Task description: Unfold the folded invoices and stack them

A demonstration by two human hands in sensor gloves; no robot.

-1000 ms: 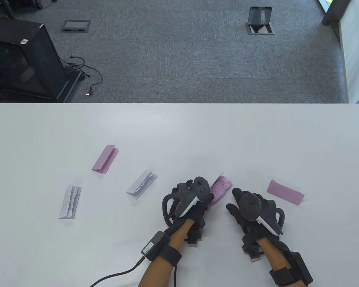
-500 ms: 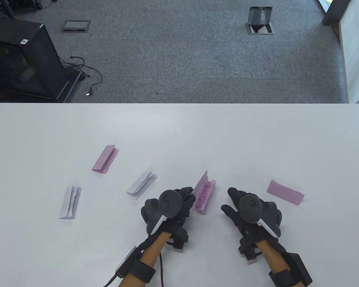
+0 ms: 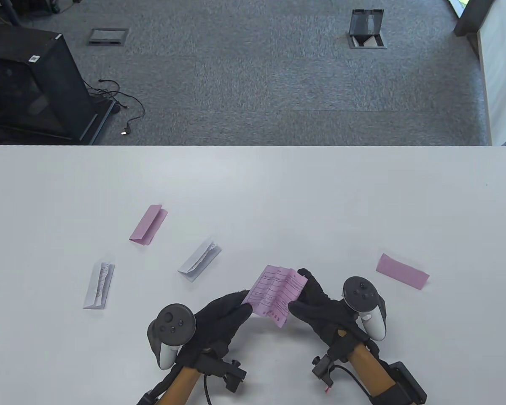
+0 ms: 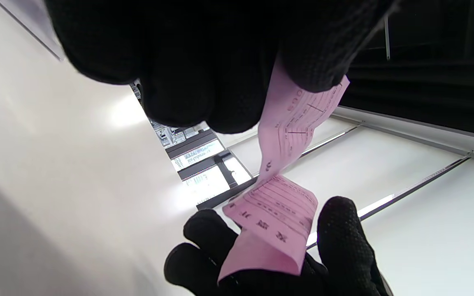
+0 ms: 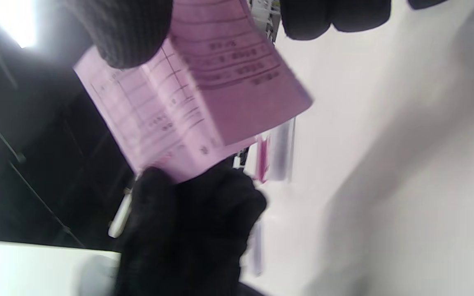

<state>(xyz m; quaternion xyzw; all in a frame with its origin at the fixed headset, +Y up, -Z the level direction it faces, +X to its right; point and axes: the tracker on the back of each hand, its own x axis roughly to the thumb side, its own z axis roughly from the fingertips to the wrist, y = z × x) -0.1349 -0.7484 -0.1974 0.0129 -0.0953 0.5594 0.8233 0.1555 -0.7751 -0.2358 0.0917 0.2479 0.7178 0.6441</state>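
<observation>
A pink printed invoice point(image 3: 275, 293) is held between both hands above the table point(image 3: 278, 190), opened out with creases still showing. My left hand point(image 3: 232, 306) pinches its left edge and my right hand point(image 3: 305, 301) pinches its right edge. The invoice also shows in the left wrist view point(image 4: 290, 123) and in the right wrist view point(image 5: 196, 98). Folded invoices lie on the table: a pink one point(image 3: 148, 225), a white one point(image 3: 200, 260), another white one point(image 3: 98, 285) and a pink one point(image 3: 402, 271) to the right.
The table's far edge point(image 3: 253, 146) borders grey carpet. A black cabinet point(image 3: 29, 84) with loose cables stands on the floor at the far left. Floor boxes sit in the carpet.
Both hands drew back toward the near edge and turned palms inward. The right hand took hold of the pink invoice, which went from a partly opened fold on the table to spread between both hands.
</observation>
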